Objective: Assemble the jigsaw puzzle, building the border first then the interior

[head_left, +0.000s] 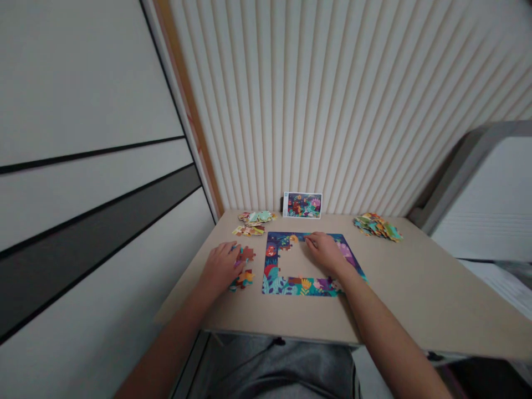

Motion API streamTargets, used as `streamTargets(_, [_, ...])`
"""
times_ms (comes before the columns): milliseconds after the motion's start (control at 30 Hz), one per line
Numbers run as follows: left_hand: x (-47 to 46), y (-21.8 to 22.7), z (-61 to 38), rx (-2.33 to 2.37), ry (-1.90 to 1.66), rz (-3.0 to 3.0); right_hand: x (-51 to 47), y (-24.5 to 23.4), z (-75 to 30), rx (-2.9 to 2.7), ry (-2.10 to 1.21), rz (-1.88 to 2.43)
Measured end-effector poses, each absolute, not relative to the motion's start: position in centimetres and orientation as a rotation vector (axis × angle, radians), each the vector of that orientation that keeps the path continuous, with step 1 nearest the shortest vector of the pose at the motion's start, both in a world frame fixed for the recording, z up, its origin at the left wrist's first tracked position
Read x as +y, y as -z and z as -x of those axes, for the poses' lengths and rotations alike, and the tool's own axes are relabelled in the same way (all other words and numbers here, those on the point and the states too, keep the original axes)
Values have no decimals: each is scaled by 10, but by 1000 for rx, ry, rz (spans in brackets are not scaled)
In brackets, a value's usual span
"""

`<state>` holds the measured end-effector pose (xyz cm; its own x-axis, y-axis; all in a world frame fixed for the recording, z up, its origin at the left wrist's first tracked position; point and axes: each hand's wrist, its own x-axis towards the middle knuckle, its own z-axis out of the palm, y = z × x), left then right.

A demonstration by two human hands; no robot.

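Note:
A partly assembled jigsaw puzzle (282, 287) lies flat on the table, its colourful border joined around a bare middle. My right hand (323, 249) is at its upper inner edge, fingers curled and pressed together. Whatever may be between those fingertips is hidden. To the left of the puzzle, my left hand (220, 264) rests with fingers stretched out over loose puzzle pieces (247, 255), touching some and covering part of them. More loose pieces (243, 280) lie just below its fingers.
A picture card (304, 205) of the scene stands at the table's back. Other piles of pieces lie at the back left (258, 217) and back right (377, 227). A ribbed wall (266, 111) rises behind the table (419, 293); a white panelled surface (103, 221) stands left.

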<state>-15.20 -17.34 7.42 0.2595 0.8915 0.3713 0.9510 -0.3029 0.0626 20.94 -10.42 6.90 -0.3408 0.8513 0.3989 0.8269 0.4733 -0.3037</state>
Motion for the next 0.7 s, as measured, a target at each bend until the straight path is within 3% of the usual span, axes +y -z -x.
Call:
streamTargets(433, [-145,-80,156,-1810,268,2532,-120,-73,-188,-2245,-58,1359])
streamTargets(700, [-134,-78,168,-1817,478,2660,-122,-76,-188,-2240,-89,1376])
